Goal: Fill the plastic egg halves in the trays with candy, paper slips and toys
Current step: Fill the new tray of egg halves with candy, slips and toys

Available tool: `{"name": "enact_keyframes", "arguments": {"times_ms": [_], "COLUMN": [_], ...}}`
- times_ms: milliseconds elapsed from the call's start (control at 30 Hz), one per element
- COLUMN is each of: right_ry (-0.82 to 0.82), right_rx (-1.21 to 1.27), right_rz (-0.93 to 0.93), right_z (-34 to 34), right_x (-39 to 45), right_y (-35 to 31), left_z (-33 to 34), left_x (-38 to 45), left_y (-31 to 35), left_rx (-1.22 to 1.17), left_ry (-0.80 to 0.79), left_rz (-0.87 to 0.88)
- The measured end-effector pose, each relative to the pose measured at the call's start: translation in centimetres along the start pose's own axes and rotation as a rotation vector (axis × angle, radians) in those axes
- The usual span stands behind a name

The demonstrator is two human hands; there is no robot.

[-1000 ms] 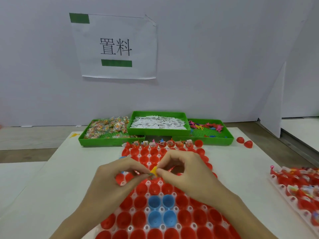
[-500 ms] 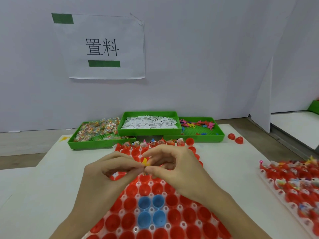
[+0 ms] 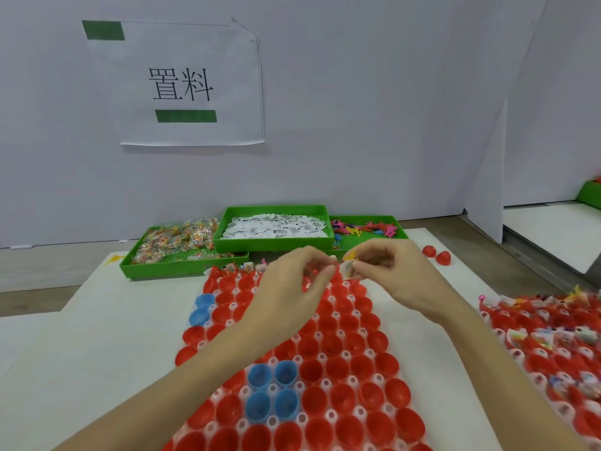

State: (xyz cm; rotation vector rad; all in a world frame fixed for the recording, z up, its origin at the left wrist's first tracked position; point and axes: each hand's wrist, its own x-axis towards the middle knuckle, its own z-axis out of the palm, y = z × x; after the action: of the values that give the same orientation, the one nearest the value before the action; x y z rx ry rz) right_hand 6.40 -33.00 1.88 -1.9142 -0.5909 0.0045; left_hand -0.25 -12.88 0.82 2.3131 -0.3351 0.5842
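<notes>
Both hands are reaching over the far end of the egg tray (image 3: 325, 359), which is lying down the middle of the white worktop (image 3: 97, 336). The left hand (image 3: 292, 288) is hovering with fingers loosely curled; whether it is holding anything cannot be told. The right hand (image 3: 400, 275) is pinching a small yellow toy (image 3: 350, 255) and a pale wrapped piece (image 3: 347, 267) at its fingertips, close beside the left fingertips.

Most egg halves in the tray are red and sitting empty, with a cluster of four blue halves (image 3: 272, 390) near the near edge and two more blue ones (image 3: 202, 307) at the tray's left edge. The farthest row is showing slips and sweets, partly hidden by the hands.

Along the far edge of the worktop three green bins are standing side by side: the candy bin (image 3: 182, 252) on the left, the paper slip bin (image 3: 274, 227) in the middle, raised above the others, and the toy bin (image 3: 367, 231) on the right. Two loose red halves (image 3: 435, 253) are lying near the far right corner. A second tray (image 3: 546, 340), holding filled halves, is sitting at the right edge, blurred. A paper sign (image 3: 182, 83) is hanging on the wall behind.
</notes>
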Motion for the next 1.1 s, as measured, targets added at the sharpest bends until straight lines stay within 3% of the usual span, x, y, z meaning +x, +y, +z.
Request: {"name": "enact_keyframes", "arguments": {"times_ms": [133,367,633,800,1100], "right_ry": [0.319,0.373,0.424,0.343,0.306], "right_rx": [0.057,-0.067,-0.220,-0.392,-0.372], "right_rz": [0.032,0.031,-0.047,-0.160,0.058], "right_z": [0.2,2.1,3.0,2.8,2.1], "right_x": [1.3,3.2,3.7,3.7,4.2], "right_y": [3.0,6.0,6.3,6.3,6.3], "left_z": [2.2,4.7,4.9,4.8,4.7], "left_x": [2.0,2.8,3.0,2.9,3.1], "left_y": [-0.7,-2.1,-2.5,-2.7,-2.7], "left_rx": [0.307,0.545,0.489,0.483,0.531], "left_ry": [-0.329,-0.521,-0.528,-0.538,-0.565], "left_rz": [0.173,0.191,0.153,0.156,0.177]}}
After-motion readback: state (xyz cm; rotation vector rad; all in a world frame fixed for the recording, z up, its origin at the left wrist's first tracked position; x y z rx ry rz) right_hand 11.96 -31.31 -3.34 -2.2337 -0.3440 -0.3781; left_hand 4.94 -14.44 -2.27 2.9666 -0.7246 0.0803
